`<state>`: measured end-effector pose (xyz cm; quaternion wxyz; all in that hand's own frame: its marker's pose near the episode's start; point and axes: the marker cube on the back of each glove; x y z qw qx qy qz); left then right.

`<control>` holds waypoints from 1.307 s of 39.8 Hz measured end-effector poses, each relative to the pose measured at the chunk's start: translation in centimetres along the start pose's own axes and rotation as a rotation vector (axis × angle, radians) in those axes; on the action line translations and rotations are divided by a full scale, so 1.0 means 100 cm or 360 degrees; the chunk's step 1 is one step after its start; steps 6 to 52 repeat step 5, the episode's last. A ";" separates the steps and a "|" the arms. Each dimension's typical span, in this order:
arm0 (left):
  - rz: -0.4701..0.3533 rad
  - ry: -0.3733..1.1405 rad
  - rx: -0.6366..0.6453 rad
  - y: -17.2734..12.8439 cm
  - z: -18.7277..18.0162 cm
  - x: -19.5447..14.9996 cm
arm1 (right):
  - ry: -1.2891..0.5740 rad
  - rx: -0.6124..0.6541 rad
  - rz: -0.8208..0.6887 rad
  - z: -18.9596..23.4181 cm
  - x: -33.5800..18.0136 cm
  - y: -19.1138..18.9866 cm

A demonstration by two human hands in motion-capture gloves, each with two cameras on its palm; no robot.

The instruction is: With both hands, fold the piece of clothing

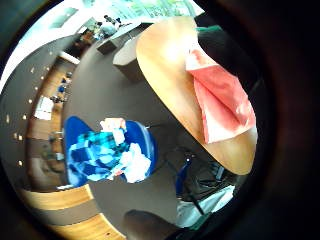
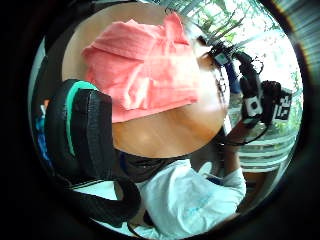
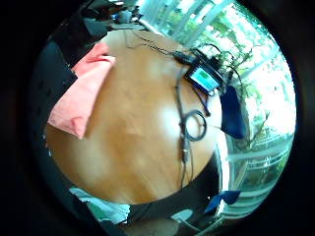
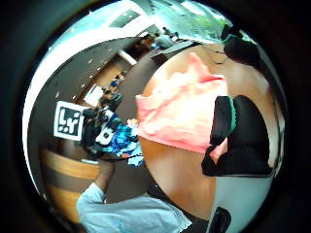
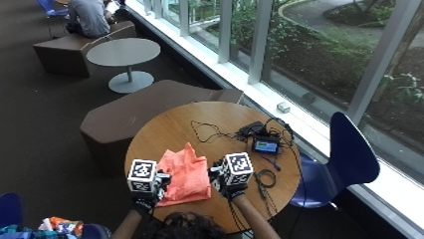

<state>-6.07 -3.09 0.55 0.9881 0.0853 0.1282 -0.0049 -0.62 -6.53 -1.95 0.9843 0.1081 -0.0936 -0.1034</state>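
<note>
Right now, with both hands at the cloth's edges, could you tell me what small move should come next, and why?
Probably carry the left hand across to fold its side of the orange garment toward the right hand: the cloth lies bunched and uneven on the round table, not yet a neat fold.

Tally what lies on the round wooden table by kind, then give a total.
Garment, salmon-pink, partly folded: 1
Small device with a lit screen: 1
Black cables: a tangle and a coil, exact number unclear
Total: 2 things plus the cables, all on the table.
</note>
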 end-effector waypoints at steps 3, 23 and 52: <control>0.0036 -0.0150 -0.0062 0.009 -0.015 0.023 | 0.0116 -0.0021 0.0128 -0.005 0.020 0.014; 0.0045 -0.0181 -0.0075 0.011 -0.019 0.028 | 0.0138 -0.0032 0.0155 -0.006 0.024 0.017; 0.0045 -0.0181 -0.0075 0.011 -0.019 0.028 | 0.0138 -0.0032 0.0155 -0.006 0.024 0.017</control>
